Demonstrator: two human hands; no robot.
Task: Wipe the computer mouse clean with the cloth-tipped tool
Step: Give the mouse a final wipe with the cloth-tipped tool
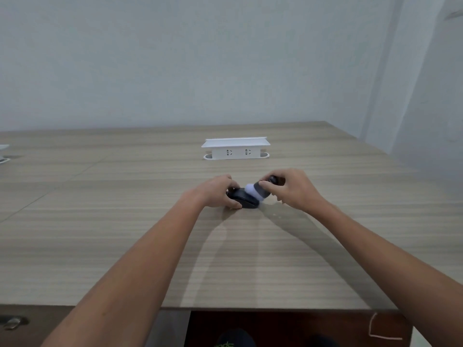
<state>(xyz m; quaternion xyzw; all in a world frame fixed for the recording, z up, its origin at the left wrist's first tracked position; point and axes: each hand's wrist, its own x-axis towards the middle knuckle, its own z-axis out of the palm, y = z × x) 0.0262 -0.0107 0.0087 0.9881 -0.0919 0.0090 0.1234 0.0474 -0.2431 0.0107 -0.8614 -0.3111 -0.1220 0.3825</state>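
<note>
A black computer mouse (244,199) lies on the wooden table (150,234), a little beyond its middle. My left hand (217,191) grips the mouse from its left side and holds it down. My right hand (293,190) holds a dark cleaning tool (265,189) by its handle, tilted down to the left. The tool's white fluffy cloth tip (251,189) presses on the top right of the mouse. Part of the mouse is hidden under my fingers and the tip.
A white desktop socket box (236,148) stands behind the hands, toward the wall. A white object (3,152) shows at the table's far left edge. The table's front edge runs near the bottom, with a drawer handle (12,323) below at left.
</note>
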